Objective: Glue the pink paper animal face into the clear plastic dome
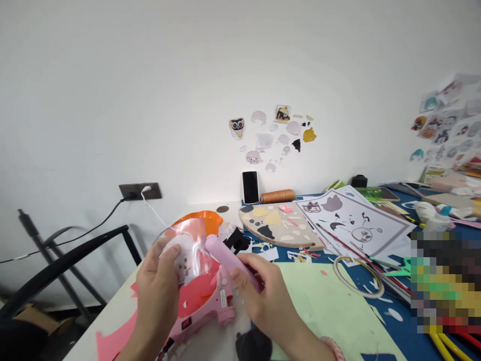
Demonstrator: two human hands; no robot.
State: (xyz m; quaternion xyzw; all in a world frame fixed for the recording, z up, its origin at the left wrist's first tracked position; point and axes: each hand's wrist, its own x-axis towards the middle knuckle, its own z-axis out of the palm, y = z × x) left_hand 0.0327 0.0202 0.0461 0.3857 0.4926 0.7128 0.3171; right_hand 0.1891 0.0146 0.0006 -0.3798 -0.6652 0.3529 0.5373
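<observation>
My left hand (161, 268) is closed on a clear plastic sheet (191, 235), with a white paper cutout (184, 260) bearing small dark marks behind or inside it. My right hand (257, 286) wraps round a pale pink, thick rod-shaped tool (227, 258) whose rounded end meets the right edge of the sheet. Below both hands lies a pink device (210, 311) with a label and a dark switch; its kind I cannot make out. Red and pink paper scraps (199, 293) surround it. A black cutout (253, 346) lies near my right wrist.
Behind my hands are an orange tray (214, 220) and a board (296, 233) with paper pieces. Printed sheets (391, 225), a tape roll (340, 276) and green scissors (404, 268) lie right, beside a pale green mat (308, 301). A phone (250, 187) leans on the wall; a chair (67, 255) stands left.
</observation>
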